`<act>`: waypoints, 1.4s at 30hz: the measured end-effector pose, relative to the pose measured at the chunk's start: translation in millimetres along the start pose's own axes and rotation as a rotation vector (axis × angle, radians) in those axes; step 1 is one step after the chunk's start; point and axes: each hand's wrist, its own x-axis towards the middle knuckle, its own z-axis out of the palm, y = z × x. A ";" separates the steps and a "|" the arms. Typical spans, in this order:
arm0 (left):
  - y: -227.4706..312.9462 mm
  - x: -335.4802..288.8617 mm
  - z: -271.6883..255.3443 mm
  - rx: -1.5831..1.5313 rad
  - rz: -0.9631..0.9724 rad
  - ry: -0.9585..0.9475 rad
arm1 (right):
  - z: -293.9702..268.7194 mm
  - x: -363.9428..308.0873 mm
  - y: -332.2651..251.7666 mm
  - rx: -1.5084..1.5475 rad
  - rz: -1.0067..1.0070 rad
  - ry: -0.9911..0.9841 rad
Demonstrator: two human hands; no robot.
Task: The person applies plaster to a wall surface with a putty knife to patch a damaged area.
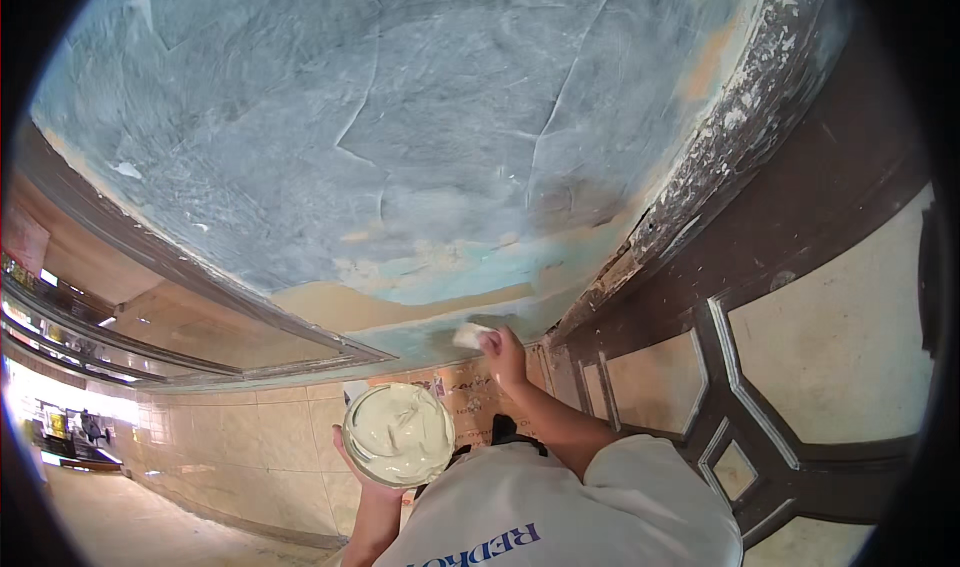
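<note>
My left hand is wrapped round the side of a round tub, holding it up in front of my body. Thick cream-coloured putty fills it, its surface swirled and uneven. My right hand is closed on a small, pale, flat putty spreader. The spreader is at the lower part of the wall, over a darker, damp-looking patch; whether it touches cannot be made out. Blue-grey skim covers most of that wall, with ridges in it. Lower down are turquoise and tan patches.
A dark wooden door with pale panels stands close on my right, beside a flaking, paint-spotted frame. At left runs a wood-framed opening. Printed brown cardboard lies below my right hand. Pale tiles continue at lower left.
</note>
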 end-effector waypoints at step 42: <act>233.2 -36.7 -121.3 0.270 -0.007 -0.118 | 207.2 -39.7 -294.7 0.864 0.304 -0.017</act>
